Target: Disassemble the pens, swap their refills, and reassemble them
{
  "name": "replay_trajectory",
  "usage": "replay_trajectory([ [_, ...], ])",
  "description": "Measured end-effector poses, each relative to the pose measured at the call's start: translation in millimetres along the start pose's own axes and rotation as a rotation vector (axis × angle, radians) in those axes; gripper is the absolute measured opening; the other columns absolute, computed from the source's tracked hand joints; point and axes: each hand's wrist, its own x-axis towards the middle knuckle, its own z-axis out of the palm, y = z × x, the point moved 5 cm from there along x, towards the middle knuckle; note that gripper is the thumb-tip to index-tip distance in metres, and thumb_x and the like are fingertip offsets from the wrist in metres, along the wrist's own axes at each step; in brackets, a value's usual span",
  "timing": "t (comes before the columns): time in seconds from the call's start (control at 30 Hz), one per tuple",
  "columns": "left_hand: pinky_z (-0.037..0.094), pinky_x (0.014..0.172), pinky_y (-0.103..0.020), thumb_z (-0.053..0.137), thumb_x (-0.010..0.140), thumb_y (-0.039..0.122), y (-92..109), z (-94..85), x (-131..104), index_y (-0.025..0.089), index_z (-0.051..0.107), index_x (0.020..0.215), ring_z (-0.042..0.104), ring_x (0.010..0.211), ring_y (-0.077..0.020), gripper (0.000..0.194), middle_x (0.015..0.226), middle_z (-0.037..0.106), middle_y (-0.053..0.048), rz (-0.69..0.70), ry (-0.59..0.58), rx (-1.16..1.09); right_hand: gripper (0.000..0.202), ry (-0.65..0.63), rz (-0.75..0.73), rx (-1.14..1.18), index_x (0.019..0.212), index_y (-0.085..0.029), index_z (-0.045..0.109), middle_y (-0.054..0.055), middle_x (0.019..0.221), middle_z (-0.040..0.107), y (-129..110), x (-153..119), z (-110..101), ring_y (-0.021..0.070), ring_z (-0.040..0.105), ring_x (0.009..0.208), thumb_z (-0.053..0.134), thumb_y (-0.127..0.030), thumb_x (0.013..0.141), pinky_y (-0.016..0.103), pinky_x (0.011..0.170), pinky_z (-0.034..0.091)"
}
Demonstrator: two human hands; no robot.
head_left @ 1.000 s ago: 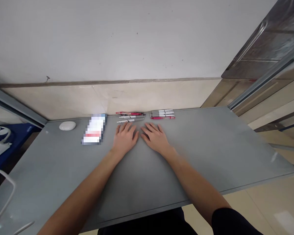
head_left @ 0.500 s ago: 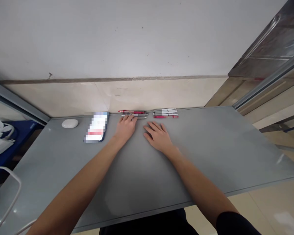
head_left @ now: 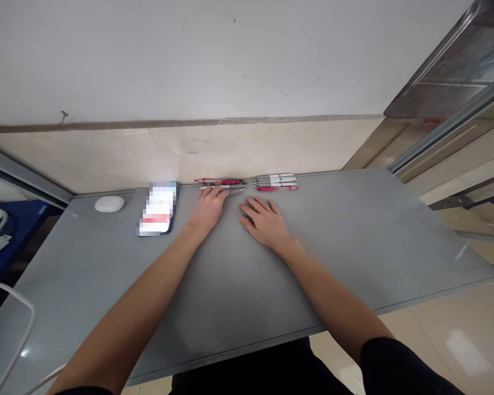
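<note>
My left hand (head_left: 209, 208) is closed over a pen (head_left: 237, 191) near the back edge of the table, its fingertips covering most of the barrel while the tip pokes out to the right. Just behind those fingers lie a red pen (head_left: 220, 181) and a white-and-grey pen (head_left: 233, 186), partly hidden. Palm down on the tabletop, my right hand (head_left: 266, 222) has its fingers spread and holds nothing. Beyond its fingertips is a row of several white-and-grey pens (head_left: 275, 180), with a red pen (head_left: 276, 188) along the near side.
A grey table (head_left: 247, 296) stands against the wall. Left of my hands lie a phone (head_left: 158, 211) with a blurred screen and a white rounded case (head_left: 109, 204). A white cable (head_left: 32, 318) loops over the left front part. A blue surface (head_left: 22, 225) lies beyond the left side.
The view has shifted slightly, so things sit a little higher and further left. Both hands keep nearly the same place and pose; the pens look unmoved.
</note>
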Motion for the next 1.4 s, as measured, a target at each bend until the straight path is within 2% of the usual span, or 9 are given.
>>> replay_trajectory([
  [0.1,0.045,0.091,-0.04,0.038,0.092,0.009,2.6,-6.0,-1.5,0.016,0.067,0.113,0.057,0.105,-0.0277,0.037,0.111,0.067,-0.012,-0.024,0.035,-0.07,0.039,0.003,-0.007,0.011,0.127,-0.026,0.057,0.008,0.14,0.054,-0.1,1.5,-1.6,0.0262,0.044,0.133,0.035,-0.039,0.097,0.052,0.112,0.027],
  [0.33,0.048,0.084,-0.035,0.05,0.09,0.019,13.3,-39.1,-5.7,0.017,0.069,0.107,0.062,0.094,-0.0226,0.026,0.108,0.068,-0.01,-0.213,0.101,-0.505,0.037,0.033,0.011,0.164,0.125,-0.024,0.058,0.007,0.134,0.058,-1.9,8.5,-19.5,0.0222,0.054,0.123,0.039,-0.034,0.096,0.042,0.108,0.038],
  [0.43,0.048,0.08,-0.033,0.056,0.086,0.023,13.1,-45.7,-11.2,0.019,0.071,0.102,0.063,0.081,-0.0187,0.022,0.1,0.07,-0.007,-0.394,0.054,-0.751,0.035,0.039,0.096,0.372,0.123,-0.028,0.06,0.003,0.13,0.062,-1.6,12.0,-31.9,0.0211,0.058,0.117,0.041,-0.035,0.095,0.038,0.096,0.047],
  [0.5,0.048,0.074,-0.032,0.062,0.083,0.03,15.8,-42.0,-16.3,0.019,0.072,0.102,0.062,0.078,-0.0187,0.024,0.092,0.07,-0.006,-0.503,-0.058,-1.009,0.033,0.05,0.183,0.545,0.121,-0.031,0.061,0.001,0.128,0.064,0.9,15.1,-38.6,0.0214,0.06,0.114,0.044,-0.039,0.093,0.038,0.091,0.05],
  [0.67,0.049,0.071,-0.032,0.073,0.074,0.037,26.4,-34.2,-26.3,0.018,0.072,0.102,0.059,0.072,-0.0154,0.034,0.086,0.066,-0.005,-0.615,-0.207,-1.489,0.028,0.109,0.441,1.115,0.105,-0.029,0.069,0.001,0.11,0.072,10.7,22.7,-40.2,0.0206,0.065,0.108,0.056,-0.045,0.086,0.041,0.096,0.049],
  [0.77,0.049,0.074,-0.032,0.075,0.073,0.038,30.4,-32.3,-28.5,0.017,0.073,0.098,0.059,0.074,-0.0156,0.032,0.088,0.066,-0.005,-0.616,-0.289,-1.566,0.026,0.132,0.574,1.477,0.098,-0.026,0.071,0.002,0.105,0.073,11.0,22.7,-31.9,0.0186,0.068,0.102,0.065,-0.044,0.08,0.038,0.095,0.051],
  [0.9,0.048,0.076,-0.032,0.074,0.074,0.04,34.5,-31.5,-30.1,0.018,0.075,0.096,0.059,0.078,-0.0162,0.031,0.091,0.066,-0.006,-0.568,-0.406,-1.568,0.025,0.185,0.671,1.678,0.091,-0.024,0.071,0.0,0.095,0.073,9.3,18.4,-17.0,0.0165,0.069,0.091,0.076,-0.038,0.07,0.037,0.092,0.054],
  [1.13,0.048,0.076,-0.034,0.074,0.074,0.042,40.0,-18.8,-35.2,0.015,0.074,0.091,0.059,0.075,-0.0157,0.032,0.089,0.067,-0.008,-0.601,-0.478,-1.54,0.023,0.351,0.681,1.761,0.083,-0.022,0.068,-0.003,0.077,0.068,12.1,15.5,0.9,0.0141,0.069,0.076,0.079,-0.033,0.066,0.033,0.081,0.056],
  [1.4,0.052,0.078,-0.035,0.074,0.075,0.038,49.3,-4.5,-32.2,0.014,0.073,0.092,0.063,0.077,-0.017,0.03,0.087,0.067,-0.008,-0.548,-0.588,-1.621,0.025,0.379,0.663,1.786,0.084,-0.025,0.065,-0.004,0.081,0.064,17.4,13.5,-0.7,0.0117,0.064,0.072,0.078,-0.034,0.065,0.03,0.074,0.054],
])
